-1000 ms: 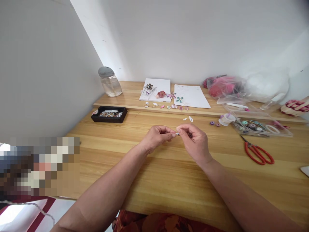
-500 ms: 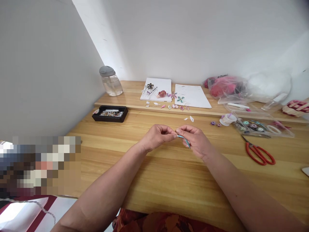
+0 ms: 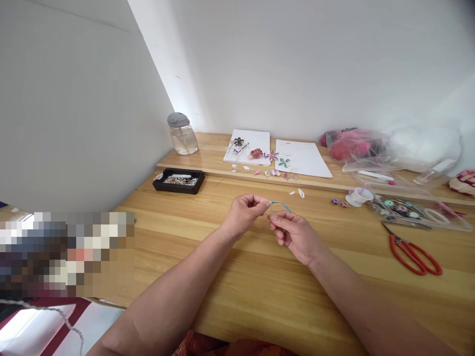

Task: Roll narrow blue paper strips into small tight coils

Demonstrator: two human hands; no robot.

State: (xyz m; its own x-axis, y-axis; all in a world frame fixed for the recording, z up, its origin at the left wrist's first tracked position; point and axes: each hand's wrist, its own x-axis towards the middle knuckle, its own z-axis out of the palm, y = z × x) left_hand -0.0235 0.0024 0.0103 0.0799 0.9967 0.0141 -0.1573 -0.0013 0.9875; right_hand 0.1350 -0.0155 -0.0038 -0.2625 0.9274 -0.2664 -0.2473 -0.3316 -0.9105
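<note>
Over the middle of the table, my left hand (image 3: 247, 212) pinches one end of a thin, curved blue strip (image 3: 281, 203) between thumb and fingertips. The strip arcs to the right and its far end drops behind the fingers of my right hand (image 3: 293, 230). Thumb and forefinger of that hand are pressed together just below the strip, close to the left fingertips. Whatever they grip is too fine to make out. Two small white petal shapes (image 3: 301, 193) lie on the wood beyond the hands.
Red-handled scissors (image 3: 413, 252) lie at right, before a clear tray (image 3: 454, 223) of trinkets and a white spool (image 3: 359, 197). A black bead box (image 3: 178, 181) and water bottle (image 3: 182, 134) stand left. Small petals and flowers line the raised shelf (image 3: 215, 143) around paper sheets (image 3: 306, 160).
My right hand has moved down, a little away from the left fingertips. The blue strip now arcs above the right fingers instead of hanging across them. The whole view has shifted slightly.
</note>
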